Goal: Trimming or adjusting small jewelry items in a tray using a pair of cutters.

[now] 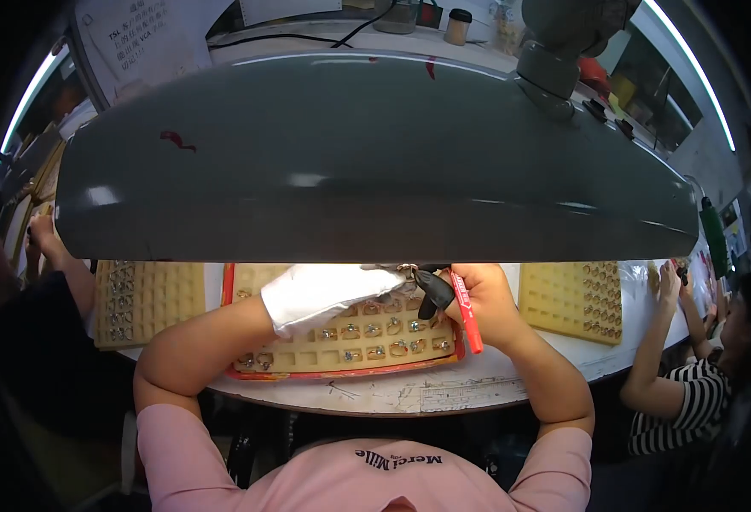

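left hand (324, 294) gloved, its fingers hidden under lamp, grip unclear | right hand (482, 294) fingers grasping red marker (466, 314) | tray of rings (350, 337) beneath both

A wide grey lamp hood (375, 162) spans the counter (443, 388). Under its left end lies a yellow compartment tray (149, 299), under its right end another (573, 300), seemingly holding small metal parts.
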The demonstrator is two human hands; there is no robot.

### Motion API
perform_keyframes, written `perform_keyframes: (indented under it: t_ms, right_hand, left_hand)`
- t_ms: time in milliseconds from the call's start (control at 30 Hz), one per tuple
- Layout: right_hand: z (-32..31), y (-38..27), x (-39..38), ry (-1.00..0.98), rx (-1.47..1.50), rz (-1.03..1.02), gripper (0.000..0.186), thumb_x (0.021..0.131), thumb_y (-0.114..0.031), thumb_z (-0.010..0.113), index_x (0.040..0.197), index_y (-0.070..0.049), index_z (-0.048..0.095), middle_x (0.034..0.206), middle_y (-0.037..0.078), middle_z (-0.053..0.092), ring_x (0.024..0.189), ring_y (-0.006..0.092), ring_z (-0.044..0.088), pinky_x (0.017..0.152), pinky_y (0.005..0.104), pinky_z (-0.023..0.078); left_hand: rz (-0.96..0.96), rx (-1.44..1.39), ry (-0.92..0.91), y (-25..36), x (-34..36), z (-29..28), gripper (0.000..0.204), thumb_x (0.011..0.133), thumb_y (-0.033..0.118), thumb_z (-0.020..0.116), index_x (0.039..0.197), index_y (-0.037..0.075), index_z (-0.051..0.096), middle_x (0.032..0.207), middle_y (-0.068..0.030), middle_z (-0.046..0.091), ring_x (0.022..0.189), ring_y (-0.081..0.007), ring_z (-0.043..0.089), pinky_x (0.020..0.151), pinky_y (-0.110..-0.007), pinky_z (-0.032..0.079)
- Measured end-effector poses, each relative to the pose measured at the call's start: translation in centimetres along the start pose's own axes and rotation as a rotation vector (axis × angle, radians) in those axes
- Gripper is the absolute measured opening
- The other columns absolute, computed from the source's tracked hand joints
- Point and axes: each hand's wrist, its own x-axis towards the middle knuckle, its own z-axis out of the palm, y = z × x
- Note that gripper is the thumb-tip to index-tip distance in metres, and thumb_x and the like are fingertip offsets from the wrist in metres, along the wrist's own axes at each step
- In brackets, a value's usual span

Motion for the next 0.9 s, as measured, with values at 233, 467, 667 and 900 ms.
perform_keyframes:
  t_ms: [233,467,667,900]
  right_hand:
    - [-0.4,-0.6,-0.6,-0.023,0.302,0.217,0.025,0.089,-0.002,0.051,0.113,0.003,0.057,0.079,0.008,0.063,0.06,0.0075,0.06,0.052,0.0209,0.05]
    - [-0.3,0.1,-0.8,-0.022,0.389,0.263,0.026,0.087,-0.001,0.049,0.111,0.003,0.057,0.077,0.007,0.062,0.059,0.0086,0.06,0.053,0.0224,0.05]
    - [0.9,-0.1,-1.2,0.015,0.251,0.189,0.018,0.086,-0.003,0.063,0.103,0.002,0.063,0.076,0.005,0.064,0.057,0.0067,0.06,0.047,0.0194,0.048]
    - [1.3,1.3,-0.5,0.123,-0.15,-0.2,0.011,0.072,0.002,0.063,0.082,-0.001,0.062,0.067,0.007,0.057,0.057,0.0189,0.053,0.054,0.0297,0.042]
  left_hand:
    - [-0.091,-0.356,-0.065,0.5,-0.5,0.4,0.032,0.09,0.019,0.065,0.116,0.002,0.06,0.111,-0.0123,0.064,0.096,-0.0179,0.063,0.081,-0.03,0.053]
    - [-0.1,-0.256,-0.062,1.4,-0.7,0.4,0.036,0.091,0.022,0.062,0.121,0.002,0.057,0.112,-0.0113,0.063,0.099,-0.0179,0.062,0.084,-0.031,0.052]
    - [-0.071,-0.256,-0.107,1.9,-0.6,0.4,0.042,0.093,0.033,0.06,0.121,0.002,0.057,0.109,-0.0106,0.062,0.095,-0.0167,0.062,0.08,-0.03,0.053]
    - [0.125,-0.11,-0.097,-0.4,-0.6,0.3,0.034,0.091,0.026,0.062,0.117,0.003,0.061,0.112,-0.0087,0.062,0.101,-0.0162,0.059,0.087,-0.03,0.049]
